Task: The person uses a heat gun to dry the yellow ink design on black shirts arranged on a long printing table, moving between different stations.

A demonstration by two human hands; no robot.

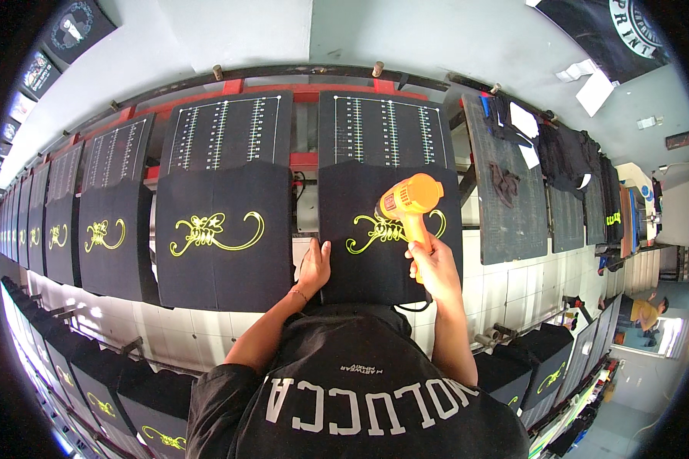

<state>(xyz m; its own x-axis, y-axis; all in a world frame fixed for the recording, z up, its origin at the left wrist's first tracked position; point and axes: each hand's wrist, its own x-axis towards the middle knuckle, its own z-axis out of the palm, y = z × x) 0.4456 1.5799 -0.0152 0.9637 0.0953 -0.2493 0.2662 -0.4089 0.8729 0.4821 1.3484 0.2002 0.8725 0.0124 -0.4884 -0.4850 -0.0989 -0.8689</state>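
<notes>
My right hand (438, 268) is wrapped round the handle of an orange heat gun (415, 197). The heat gun is held over a black shirt (375, 279), its body covering part of a yellow-green scorpion-like print (364, 245). This shirt is stretched on a flat board (417, 115) marked with white ruler scales. At the shirt's left edge rests my left hand (314, 268), thumb apart and fingers extended, holding nothing. Whether its fingertips press on the cloth or the board's side is hard to tell.
To the left, a long row of boards carries more black shirts (226, 275) with the same print. Bare boards (505, 206) stand to the right, with dark cloths (570, 157) heaped behind. Another row of shirts (157, 402) lies behind me. A person (644, 314) is far right.
</notes>
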